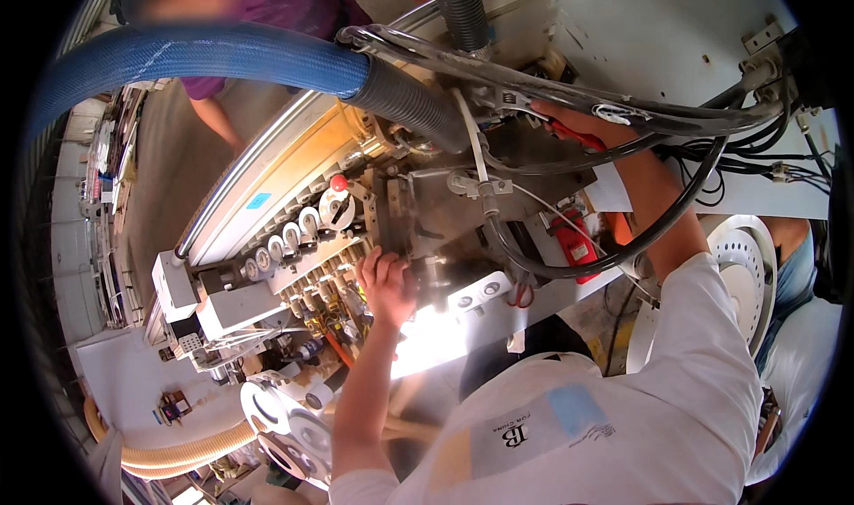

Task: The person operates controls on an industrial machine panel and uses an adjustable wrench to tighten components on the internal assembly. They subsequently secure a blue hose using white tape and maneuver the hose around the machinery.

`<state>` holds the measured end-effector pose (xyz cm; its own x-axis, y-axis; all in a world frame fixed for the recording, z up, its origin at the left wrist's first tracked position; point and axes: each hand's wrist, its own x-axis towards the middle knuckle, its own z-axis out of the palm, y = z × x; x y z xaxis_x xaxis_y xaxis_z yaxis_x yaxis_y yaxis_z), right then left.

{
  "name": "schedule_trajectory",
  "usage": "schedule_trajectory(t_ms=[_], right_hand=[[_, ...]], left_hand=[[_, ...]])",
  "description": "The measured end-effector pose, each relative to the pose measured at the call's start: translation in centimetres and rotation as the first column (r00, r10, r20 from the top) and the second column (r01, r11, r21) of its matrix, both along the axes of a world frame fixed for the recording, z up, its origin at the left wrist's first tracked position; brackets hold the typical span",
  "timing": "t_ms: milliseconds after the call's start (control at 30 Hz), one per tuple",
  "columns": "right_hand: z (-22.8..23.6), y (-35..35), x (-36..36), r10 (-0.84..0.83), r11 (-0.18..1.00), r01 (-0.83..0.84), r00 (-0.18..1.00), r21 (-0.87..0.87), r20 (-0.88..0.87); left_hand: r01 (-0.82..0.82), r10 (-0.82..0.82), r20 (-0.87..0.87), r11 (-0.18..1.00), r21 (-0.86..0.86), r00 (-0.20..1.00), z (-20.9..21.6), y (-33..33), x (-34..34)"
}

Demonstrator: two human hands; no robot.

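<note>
My right hand (583,124) reaches far into the machine at the upper right, under thick black cables. It is closed on a red-handled tool whose bright metal head looks like an adjustable wrench (514,100). The part at the wrench's jaws is partly hidden by the cables. Lower and to the left, my left hand (388,287) rests on the machine, fingers apart and holding nothing. Beside it runs a row of brass fittings (325,278) with round dials (292,235) behind. A red ball knob (339,183) stands farther off.
A thick blue hose (240,56) crosses the upper left and joins a black ribbed hose (414,105). Black cable (663,229) loops over my right forearm. A red container (574,243) and scissors (522,296) are near the front panel. Another person (289,3) stands across the machine.
</note>
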<state>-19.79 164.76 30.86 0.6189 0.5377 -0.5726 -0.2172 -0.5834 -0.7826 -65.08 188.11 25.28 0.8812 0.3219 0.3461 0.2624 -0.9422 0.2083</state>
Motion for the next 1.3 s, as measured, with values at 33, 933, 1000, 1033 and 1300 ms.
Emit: schedule_trajectory(t_ms=[33, 933, 1000, 1033, 1300], right_hand=[[-0.4, -0.1, 0.3, 0.063, 0.997, -0.066, 0.995, 0.037, 0.077], [0.9, -4.7, -13.9, -0.307, 0.857, 0.344, 0.939, 0.383, -0.156], [1.5, -4.8, -14.1, -0.289, 0.863, 0.328, 0.944, 0.385, -0.157], [1.0, -5.2, -13.9, -0.299, 0.862, 0.34, 0.94, 0.377, -0.164], [-0.6, -4.6, -13.1, -0.317, 0.856, 0.368, 0.928, 0.364, -0.194]], left_hand=[[0.001, -0.001, 0.0, 1.0, 0.002, 1.0, 0.0, 0.0, -0.1], [0.142, 0.045, 0.241, 0.698, -0.701, 0.97, 23.6, -0.1, 37.1], [0.272, -0.073, 0.272, 0.482, -0.833, 0.96, 20.4, 5.1, 40.9], [0.251, -0.013, 0.278, 0.47, -0.846, 0.961, 20.3, 4.2, 41.8], [0.284, 0.169, 0.453, 0.578, -0.765, 0.875, 26.8, -2.8, 42.9]])
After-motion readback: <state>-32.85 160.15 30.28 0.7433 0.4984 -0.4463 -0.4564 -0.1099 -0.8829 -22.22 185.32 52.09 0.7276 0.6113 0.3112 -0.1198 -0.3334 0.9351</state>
